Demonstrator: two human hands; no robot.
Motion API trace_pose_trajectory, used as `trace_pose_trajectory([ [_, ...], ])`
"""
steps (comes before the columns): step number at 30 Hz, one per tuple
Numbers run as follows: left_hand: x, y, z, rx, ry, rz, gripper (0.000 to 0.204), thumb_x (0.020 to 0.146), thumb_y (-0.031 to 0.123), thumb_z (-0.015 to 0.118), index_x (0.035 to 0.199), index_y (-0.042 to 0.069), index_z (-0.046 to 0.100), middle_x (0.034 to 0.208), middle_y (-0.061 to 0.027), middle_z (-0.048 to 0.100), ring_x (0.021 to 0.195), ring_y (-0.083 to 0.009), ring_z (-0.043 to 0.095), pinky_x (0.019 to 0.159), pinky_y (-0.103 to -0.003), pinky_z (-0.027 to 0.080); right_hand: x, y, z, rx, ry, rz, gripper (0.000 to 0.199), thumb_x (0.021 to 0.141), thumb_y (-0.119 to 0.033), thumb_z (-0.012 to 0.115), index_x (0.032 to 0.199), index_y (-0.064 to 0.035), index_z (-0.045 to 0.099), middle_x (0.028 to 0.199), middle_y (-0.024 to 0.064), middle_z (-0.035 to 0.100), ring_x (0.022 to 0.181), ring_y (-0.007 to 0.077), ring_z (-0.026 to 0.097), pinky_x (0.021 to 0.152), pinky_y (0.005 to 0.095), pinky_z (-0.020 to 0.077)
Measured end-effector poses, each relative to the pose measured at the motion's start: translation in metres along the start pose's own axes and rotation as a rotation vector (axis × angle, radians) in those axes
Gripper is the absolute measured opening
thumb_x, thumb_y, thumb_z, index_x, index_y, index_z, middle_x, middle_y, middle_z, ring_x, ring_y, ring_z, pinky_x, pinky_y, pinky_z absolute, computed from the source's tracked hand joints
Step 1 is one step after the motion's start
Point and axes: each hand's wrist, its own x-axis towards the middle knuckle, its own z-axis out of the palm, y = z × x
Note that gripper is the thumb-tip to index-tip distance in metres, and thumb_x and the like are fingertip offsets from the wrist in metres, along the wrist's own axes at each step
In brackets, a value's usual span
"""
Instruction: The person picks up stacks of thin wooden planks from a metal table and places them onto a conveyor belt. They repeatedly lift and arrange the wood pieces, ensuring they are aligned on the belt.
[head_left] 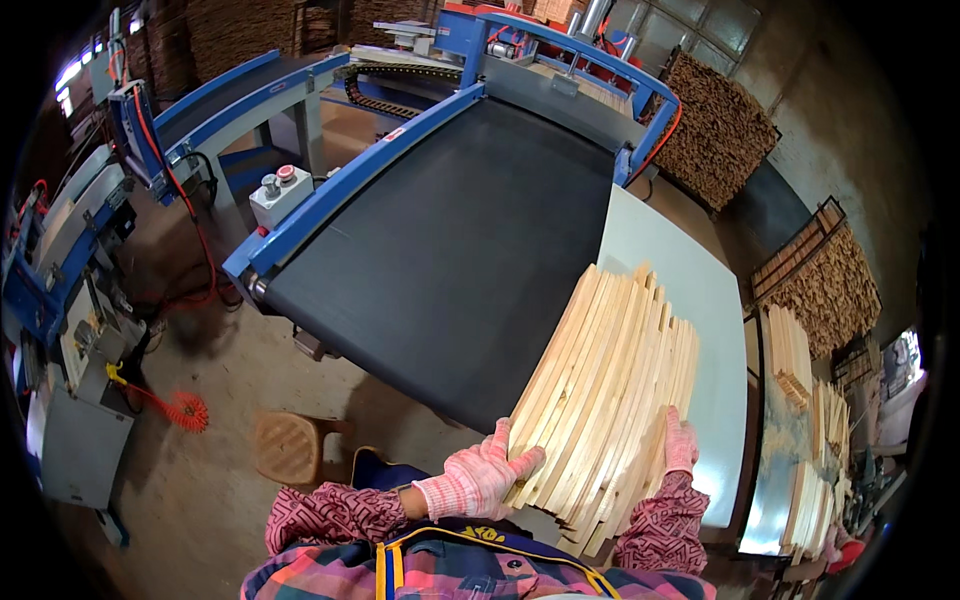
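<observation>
Batch of pale wooden strips (612,385): long, thin, square-edged, sides roughly parallel, ends ragged, light yellowish grain with some darker patches. Lies on the smooth, pale grey-green panel (712,300), just beside the belt's right edge; cannot tell if the leftmost strips overlap the belt. Near ends reach past the panel toward the person.

Left hand (478,475): pink-and-white knit glove, fingers spread, open against the batch's near left edge, thumb laid over the top. Right hand (681,444): same glove type, touching the near right edge, fingers pointing away from the body; partly hidden, cannot tell whether curled or straight. Batch sits between both. Patterned maroon sleeves (335,517), dark apron with yellow trim, plaid shirt below.

Left of the batch: wide conveyor belt (445,240), matte black, flat, in a blue metal frame (340,193). Boxy light grey control box (283,198) with a red button on the frame's left side. Brown plastic stool (285,447) on the dusty floor; coiled orange-red hose (187,411) farther left.

Right: shiny metal-topped table (766,515) bearing several strip bundles (789,355). Beyond it, dark metal rack (826,217) holding tightly piled, rough brown wood (828,295). Another dense wood stack (715,130) near the wall.
</observation>
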Motion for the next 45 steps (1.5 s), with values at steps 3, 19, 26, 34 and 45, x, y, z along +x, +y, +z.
trace_pose_trajectory([
  [3,-0.010,-0.004,-0.010,0.031,0.058,0.004,0.098,0.069,0.037,0.084,0.151,0.028,0.032,0.152,-0.0453,0.015,0.123,-0.0506,0.055,0.098,-0.046,0.052,-0.016,-0.027,-0.004,0.035,0.002,-0.049,0.089,0.088,-0.077,0.044,0.122,0.0026,0.064,0.120,0.0288,0.065,0.118,0.0457,0.058,0.098,0.0507,0.0449],
  [19,-0.138,-0.226,-0.066,-0.374,1.571,-0.120,0.053,0.081,0.001,0.072,0.133,0.000,0.060,0.124,-0.0197,0.065,0.110,-0.0353,0.063,0.095,-0.043,0.052,-0.182,-0.408,0.144,0.415,-0.220,-0.553,0.066,0.091,-0.057,0.061,0.136,-0.0081,0.058,0.128,0.0147,0.066,0.121,0.0352,0.061,0.099,0.0388,0.0483],
  [26,-0.045,-0.022,0.019,-0.289,0.943,0.630,0.060,0.076,-0.002,0.072,0.134,0.001,0.058,0.122,-0.0211,0.064,0.109,-0.0386,0.063,0.091,-0.044,0.052,-0.225,-0.277,0.129,0.881,-0.259,-1.250,0.027,0.098,-0.028,0.061,0.116,-0.0091,0.064,0.109,0.0108,0.068,0.100,0.0302,0.063,0.087,0.0391,0.0520],
  [34,-0.006,0.147,0.207,-0.212,0.270,0.918,0.048,0.080,0.016,0.075,0.126,0.005,0.065,0.117,-0.0159,0.067,0.106,-0.0323,0.066,0.088,-0.041,0.054,-0.282,0.151,0.144,1.509,-0.787,-0.662,0.040,0.088,-0.032,0.074,0.118,-0.0047,0.070,0.108,0.0117,0.072,0.103,0.0212,0.065,0.099,0.0361,0.0491],
  [45,0.043,0.470,0.412,0.489,-0.650,1.264,0.052,0.092,0.040,0.059,0.139,0.017,0.051,0.133,-0.0105,0.059,0.115,-0.0335,0.060,0.094,-0.043,0.052,-0.377,0.693,0.019,0.558,0.133,0.668,0.061,0.091,-0.057,0.058,0.131,-0.0104,0.064,0.119,0.0202,0.068,0.112,0.0351,0.066,0.094,0.0396,0.0513],
])
